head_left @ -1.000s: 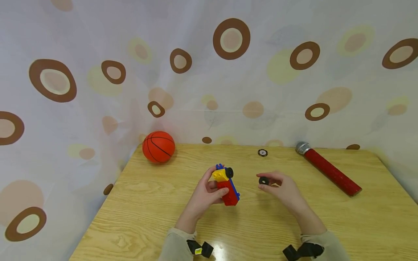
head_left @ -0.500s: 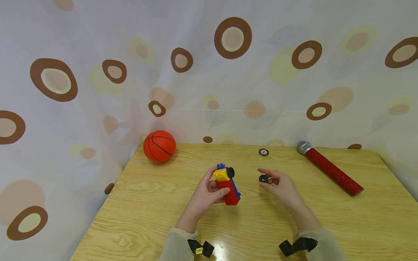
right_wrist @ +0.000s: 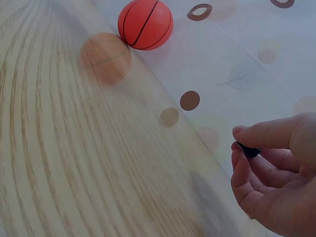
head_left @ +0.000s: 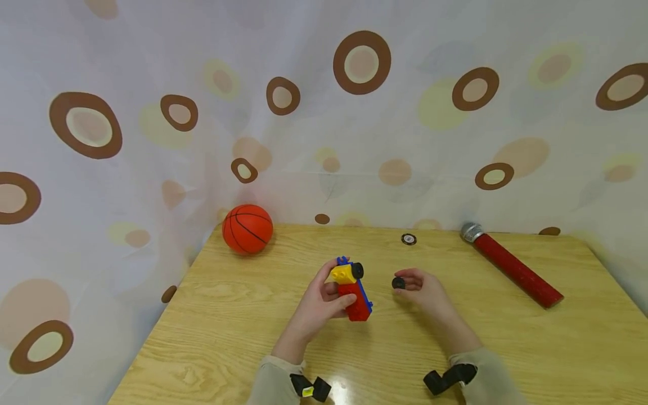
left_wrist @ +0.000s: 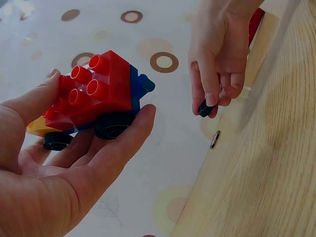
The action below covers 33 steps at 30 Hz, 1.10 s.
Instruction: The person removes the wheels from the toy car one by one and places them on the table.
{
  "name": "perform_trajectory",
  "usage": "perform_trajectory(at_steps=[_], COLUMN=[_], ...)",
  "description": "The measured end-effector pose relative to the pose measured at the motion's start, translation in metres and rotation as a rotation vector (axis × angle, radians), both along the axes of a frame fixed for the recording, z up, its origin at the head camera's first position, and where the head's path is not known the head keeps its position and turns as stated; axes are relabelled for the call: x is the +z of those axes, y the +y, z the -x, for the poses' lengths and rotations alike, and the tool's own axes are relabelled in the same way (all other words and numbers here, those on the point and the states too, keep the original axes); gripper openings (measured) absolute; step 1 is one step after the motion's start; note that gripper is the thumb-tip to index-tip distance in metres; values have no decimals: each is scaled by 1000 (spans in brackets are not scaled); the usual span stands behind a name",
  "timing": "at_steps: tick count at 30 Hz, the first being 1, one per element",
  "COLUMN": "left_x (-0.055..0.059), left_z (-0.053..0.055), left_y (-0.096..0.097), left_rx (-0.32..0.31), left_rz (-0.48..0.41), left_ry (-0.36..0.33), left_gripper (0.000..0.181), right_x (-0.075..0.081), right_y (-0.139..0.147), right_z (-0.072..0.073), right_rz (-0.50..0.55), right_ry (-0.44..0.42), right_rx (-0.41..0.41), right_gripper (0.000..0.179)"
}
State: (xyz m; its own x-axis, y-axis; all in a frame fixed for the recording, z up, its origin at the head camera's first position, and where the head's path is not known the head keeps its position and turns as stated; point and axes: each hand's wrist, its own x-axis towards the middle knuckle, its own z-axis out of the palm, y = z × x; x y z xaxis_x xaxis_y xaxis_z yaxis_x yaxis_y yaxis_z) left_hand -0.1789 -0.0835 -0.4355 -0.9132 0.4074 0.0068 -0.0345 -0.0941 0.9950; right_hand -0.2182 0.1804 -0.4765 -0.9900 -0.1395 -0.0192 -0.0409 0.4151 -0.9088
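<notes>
My left hand [head_left: 316, 304] holds a toy car [head_left: 356, 301] built of a red and a yellow block on a blue base, tilted above the table. Black wheels [left_wrist: 112, 127] show under the red block and the yellow end in the left wrist view. To the right, my right hand [head_left: 427, 292] pinches a small loose black wheel [head_left: 398, 283] between thumb and fingers. A gap separates this wheel from the car. In the right wrist view the wheel [right_wrist: 249, 150] is mostly covered by the fingertips.
An orange toy basketball [head_left: 247, 229] sits at the table's back left corner. A black and white poker chip [head_left: 409, 239] lies near the back edge. At the right rests a microphone [head_left: 513, 267] with a red handle. A patterned sheet [head_left: 304, 129] hangs behind the wooden table [head_left: 202, 337].
My right hand has moved a little left, nearer the car, and the wheel has turned in its fingers. The left hand keeps holding the car in nearly the same place.
</notes>
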Motion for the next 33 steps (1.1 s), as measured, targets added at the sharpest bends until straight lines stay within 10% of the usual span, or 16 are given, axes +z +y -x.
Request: perform_trajectory(at_steps=[33], left_x=[-1], left_z=[-3], left_y=[1], left_rx=[13], left_rz=[8], left_ry=[-10], left_gripper=[72], right_x=[-23], right_y=[-14], right_z=[7], right_rz=[-193], right_ry=[12], right_rx=[-39], right_gripper=[30])
